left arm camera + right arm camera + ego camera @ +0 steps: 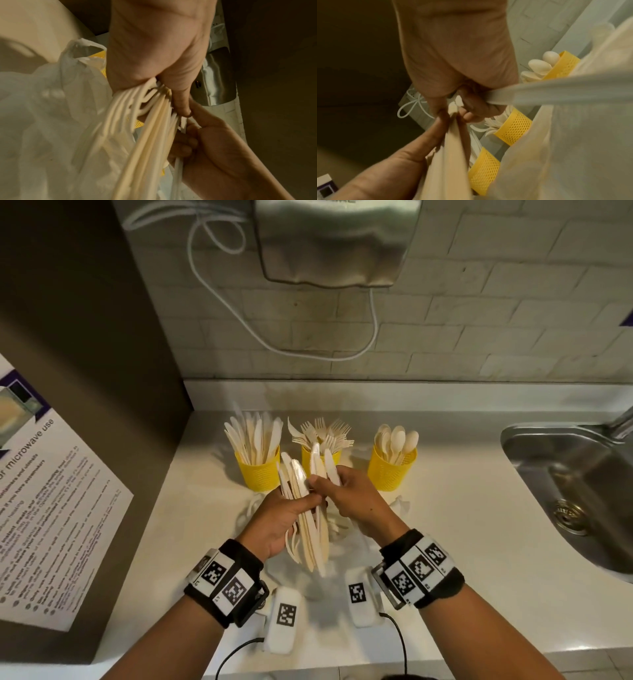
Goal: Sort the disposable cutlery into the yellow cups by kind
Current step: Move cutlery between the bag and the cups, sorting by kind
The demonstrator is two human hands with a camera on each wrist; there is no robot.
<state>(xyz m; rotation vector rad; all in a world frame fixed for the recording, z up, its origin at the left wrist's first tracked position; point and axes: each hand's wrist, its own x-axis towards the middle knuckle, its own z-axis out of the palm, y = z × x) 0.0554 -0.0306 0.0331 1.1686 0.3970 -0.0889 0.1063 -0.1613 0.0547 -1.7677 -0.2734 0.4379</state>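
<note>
Left hand (278,517) gripping mixed cutlery bundle (310,529), long axis pointing away | right hand (349,494) pinching knives (323,463) from the bundle's top | knife cup (259,470) standing just beyond-left, nearer the left hand.

You cannot count the knives in the bundle (310,522) because they overlap, and your left hand (279,520) covers their middles. Your right hand (356,501) hides the lower half of the middle yellow cup (308,455), so only its rim shows behind the raised blades. The white plastic bag (337,525) under both hands is mostly covered; what it holds cannot be told. In the left wrist view, motion blur smears the handles (145,135). The sink (575,491) is cut by the right edge, and the notice's (44,508) small print is unreadable.
</note>
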